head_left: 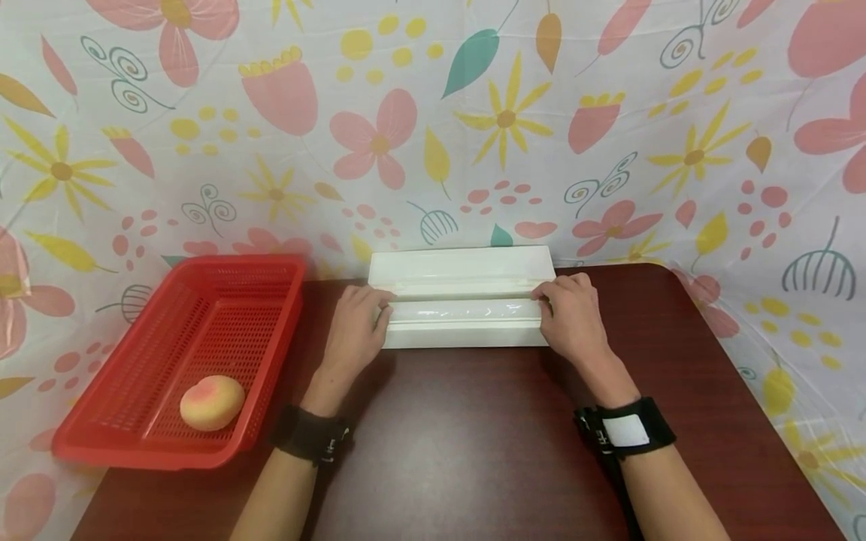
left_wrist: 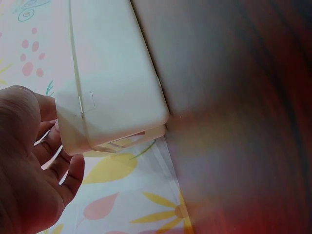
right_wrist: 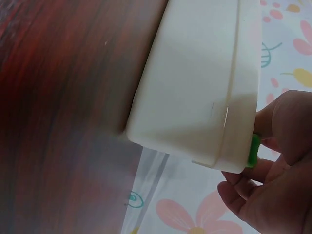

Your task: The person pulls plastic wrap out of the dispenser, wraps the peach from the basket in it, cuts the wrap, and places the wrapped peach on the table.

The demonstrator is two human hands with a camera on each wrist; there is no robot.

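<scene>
A long white cling film dispenser (head_left: 467, 336) lies across the far part of the table with its lid (head_left: 460, 264) tilted back. A shiny clear film roll (head_left: 467, 309) shows inside. My left hand (head_left: 356, 323) grips the dispenser's left end, thumb and bent fingers about its corner; the left wrist view shows the white front wall (left_wrist: 112, 73) beside that thumb. At the other end my right hand (head_left: 573, 315) holds the right corner with curled fingers. A small green piece (right_wrist: 253, 150) shows by the right fingers in the right wrist view. Whether either hand also pinches film is too small to tell.
On the left stands a red perforated plastic basket (head_left: 287, 330) with a yellow-pink peach (head_left: 212, 403) in its near end. The dark brown wooden table (head_left: 467, 443) stretches towards me. Behind it hangs a white flower-patterned cloth (head_left: 433, 203), close to the dispenser's back.
</scene>
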